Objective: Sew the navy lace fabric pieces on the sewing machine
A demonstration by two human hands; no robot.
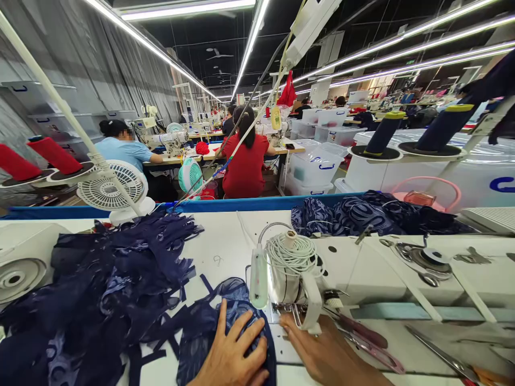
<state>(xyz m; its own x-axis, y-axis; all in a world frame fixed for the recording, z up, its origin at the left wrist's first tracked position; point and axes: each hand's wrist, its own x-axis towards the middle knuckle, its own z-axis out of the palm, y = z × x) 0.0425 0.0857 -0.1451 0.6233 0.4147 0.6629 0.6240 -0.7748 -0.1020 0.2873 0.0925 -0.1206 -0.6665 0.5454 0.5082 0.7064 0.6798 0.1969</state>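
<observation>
My left hand point(235, 351) lies flat with its fingers spread on a navy patterned fabric piece point(193, 348), left of the sewing machine's needle area. Under the machine head, my right hand point(317, 348) reaches in with fingers stretched out near the presser foot point(295, 311). Part of that hand is hidden behind the white machine arm, and I see no cloth in its fingers. Above the hands are a small lamp point(258, 279) and a coil of pale cord point(292, 252) on the sewing machine point(346, 262).
Navy fabric pieces point(108, 284) are heaped on the left, with a patterned bundle point(341, 214) behind the machine. Pink-handled thread snips point(378, 354) and scissors point(438, 351) lie right. A white fan point(115, 185) stands beyond; two people sit at machines ahead.
</observation>
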